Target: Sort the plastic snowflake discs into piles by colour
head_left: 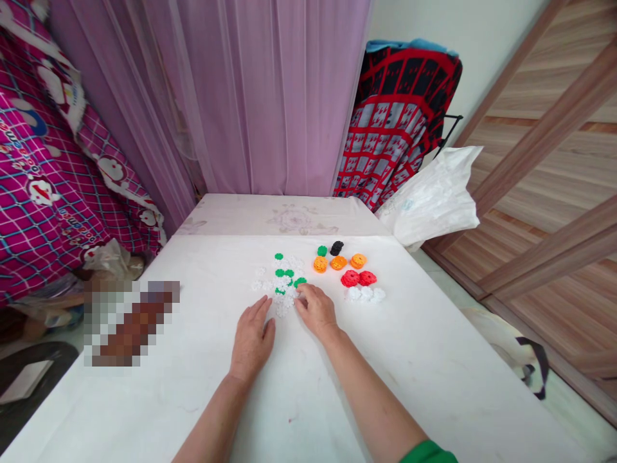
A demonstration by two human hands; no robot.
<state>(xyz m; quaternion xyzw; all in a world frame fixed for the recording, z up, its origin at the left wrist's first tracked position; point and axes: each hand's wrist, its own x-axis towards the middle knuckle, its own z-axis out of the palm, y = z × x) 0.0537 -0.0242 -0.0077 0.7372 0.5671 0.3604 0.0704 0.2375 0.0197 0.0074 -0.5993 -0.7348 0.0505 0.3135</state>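
A loose heap of white snowflake-shaped plastic discs (282, 283) with several green discs (280, 273) among them lies before both hands on the white table. My left hand (251, 334) rests at the near left edge of the heap, fingers stretched out over the tabletop and holding nothing. At the heap's right side is my right hand (317, 310), its fingers bent and its thumb close to the index fingertip. Whatever may be between those fingertips is too small to make out. A green disc (299, 282) lies just beyond the right fingertips.
Right of the heap are orange stacks (339, 262), red stacks (350, 278), white stacks (366, 294), a green stack (322, 251) and a black stack (337, 247). A blurred-out brown object (135, 328) lies at the table's left edge. A white bag (434, 196) hangs by the right far corner.
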